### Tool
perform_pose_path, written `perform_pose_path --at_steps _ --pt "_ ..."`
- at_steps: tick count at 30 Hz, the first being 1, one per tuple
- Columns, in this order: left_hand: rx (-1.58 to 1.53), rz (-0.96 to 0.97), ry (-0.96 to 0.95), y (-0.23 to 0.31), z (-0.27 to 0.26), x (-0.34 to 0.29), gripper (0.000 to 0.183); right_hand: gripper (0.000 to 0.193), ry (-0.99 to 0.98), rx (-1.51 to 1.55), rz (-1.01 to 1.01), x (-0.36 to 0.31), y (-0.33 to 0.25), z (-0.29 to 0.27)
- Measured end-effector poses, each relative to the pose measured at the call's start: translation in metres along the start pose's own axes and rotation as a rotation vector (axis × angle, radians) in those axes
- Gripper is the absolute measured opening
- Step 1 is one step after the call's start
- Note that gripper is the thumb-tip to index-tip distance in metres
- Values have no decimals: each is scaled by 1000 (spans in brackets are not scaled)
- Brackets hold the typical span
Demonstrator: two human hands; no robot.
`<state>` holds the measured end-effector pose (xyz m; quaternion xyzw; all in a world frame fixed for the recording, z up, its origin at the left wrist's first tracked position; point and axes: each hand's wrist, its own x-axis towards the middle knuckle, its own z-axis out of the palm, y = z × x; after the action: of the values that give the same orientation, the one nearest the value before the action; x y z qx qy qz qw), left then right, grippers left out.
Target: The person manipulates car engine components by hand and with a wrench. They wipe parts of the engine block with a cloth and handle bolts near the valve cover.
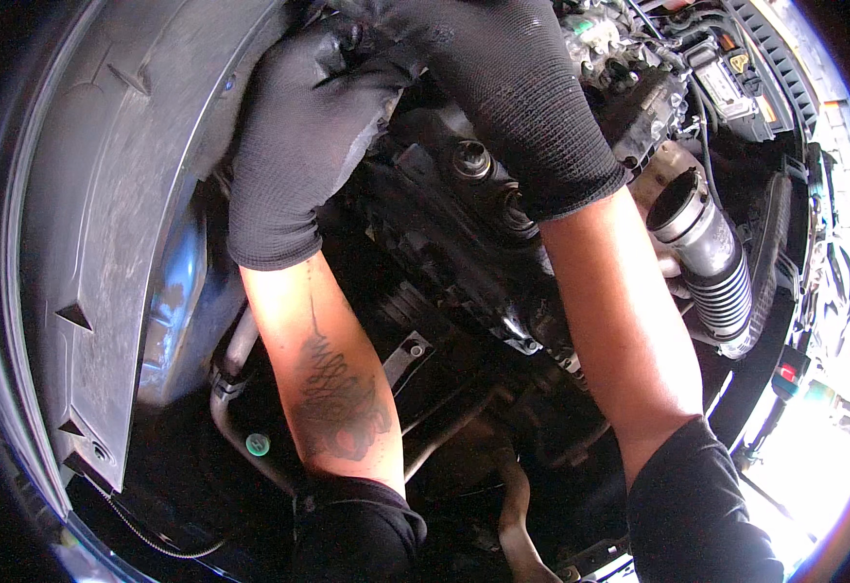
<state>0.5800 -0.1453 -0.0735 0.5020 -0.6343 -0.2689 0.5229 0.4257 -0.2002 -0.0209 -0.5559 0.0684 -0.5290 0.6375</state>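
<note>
Both of my hands wear black knit gloves and meet at the top edge of the head view, over the far left side of an engine bay. My left hand [313, 131] is curled, its fingers bent around something I cannot make out. My right hand [503, 83] reaches across to touch it, with its fingers bent and partly cut off by the frame edge. Whatever lies between them is hidden by the gloves. Just below my right hand is the dark engine [434, 219], with a round metal-topped fitting [472, 160] on it.
A long dark plastic panel [94, 223] curves along the left. An open-ended ribbed air hose [716, 282] stands at the right. Wiring and a silver module [721, 83] are at the far right. Below my arms run a metal pipe [225, 418] and a bracket [407, 358].
</note>
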Motion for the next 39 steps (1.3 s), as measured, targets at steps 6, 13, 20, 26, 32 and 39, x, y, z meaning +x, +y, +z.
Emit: perform_pose_path --at_steps 6,13,20,26,32,39 --pt "33 -44 2 4 2 2 25 42 82 -96 -25 -6 -8 5" --pt "-72 13 -83 20 6 1 34 41 155 -164 27 0 -10 11" --pt "-25 121 47 11 10 5 32 32 388 -845 -181 14 13 15" --pt "-159 167 83 6 15 9 35 22 480 -927 -235 18 29 14" --pt "178 112 174 -16 6 -8 34 15 487 -897 -237 21 34 15" --pt "5 -157 631 -82 28 -15 26 16 481 -933 -215 20 33 19"
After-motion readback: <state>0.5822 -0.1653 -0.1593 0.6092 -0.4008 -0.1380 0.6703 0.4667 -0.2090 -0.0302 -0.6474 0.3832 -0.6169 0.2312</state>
